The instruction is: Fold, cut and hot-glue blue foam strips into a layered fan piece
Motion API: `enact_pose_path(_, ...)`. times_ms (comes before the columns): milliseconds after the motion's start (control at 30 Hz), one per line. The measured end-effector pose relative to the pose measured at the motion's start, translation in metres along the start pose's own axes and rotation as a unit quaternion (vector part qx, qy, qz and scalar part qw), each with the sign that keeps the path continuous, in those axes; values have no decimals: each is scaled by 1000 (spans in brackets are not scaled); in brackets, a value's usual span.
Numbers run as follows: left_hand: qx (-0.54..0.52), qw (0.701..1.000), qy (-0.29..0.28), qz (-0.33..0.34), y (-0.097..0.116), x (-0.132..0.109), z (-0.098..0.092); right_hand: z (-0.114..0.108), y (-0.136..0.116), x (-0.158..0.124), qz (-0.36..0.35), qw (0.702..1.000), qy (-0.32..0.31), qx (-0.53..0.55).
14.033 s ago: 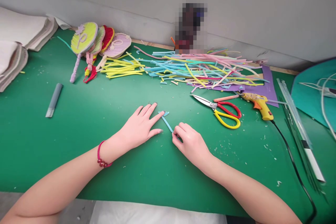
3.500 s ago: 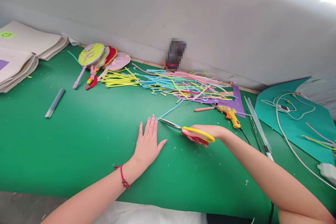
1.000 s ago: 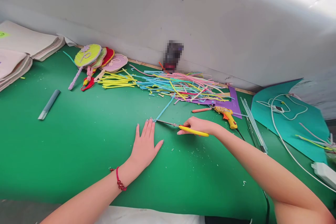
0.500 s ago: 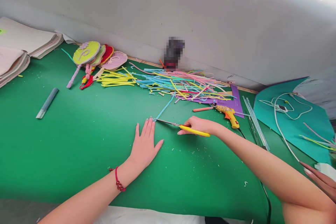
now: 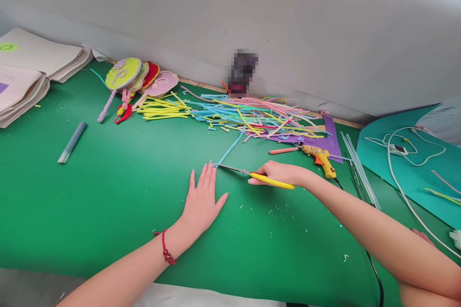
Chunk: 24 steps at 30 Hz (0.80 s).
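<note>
My left hand point(image 5: 200, 201) lies flat on the green table point(image 5: 118, 201), its fingers stretched forward. At its fingertips is the near end of a thin blue fuzzy strip point(image 5: 231, 147), like a pipe cleaner. The strip runs up and right toward the pile. In my right hand point(image 5: 279, 171) is a pair of scissors point(image 5: 275, 182) with yellow handles. Their blades point left and reach the strip's end beside my left fingertips. Whether the blades touch the strip I cannot tell.
Behind my hands lies a pile of coloured strips point(image 5: 252, 115). Round fuzzy fans point(image 5: 124, 73) and thick books point(image 5: 43, 53) are at the left. A yellow glue gun point(image 5: 326, 160), clear sticks point(image 5: 360, 170) and a white cable point(image 5: 391, 168) lie right. Another person's hand point(image 5: 422, 236) shows behind my right forearm.
The view has turned slightly left, so everything sits a little further right. My hands and the scissors keep their pose. The other person's hand at right is now mostly hidden.
</note>
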<state>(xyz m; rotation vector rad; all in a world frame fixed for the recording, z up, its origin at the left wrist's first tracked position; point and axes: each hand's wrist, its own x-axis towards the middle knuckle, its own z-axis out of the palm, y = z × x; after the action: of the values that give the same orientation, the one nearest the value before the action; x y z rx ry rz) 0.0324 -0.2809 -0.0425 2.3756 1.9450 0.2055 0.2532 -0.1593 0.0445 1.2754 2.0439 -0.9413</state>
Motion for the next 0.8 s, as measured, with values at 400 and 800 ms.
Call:
enact_pose_path(400, -7, 1000, -3, -2, 0, 0, 2, -8, -9, 0, 22, 999, -17, -18)
enact_pose_path(800, 16, 1000, -5, 2, 0, 0, 1, 5, -11, 7, 7, 990, 41, -137)
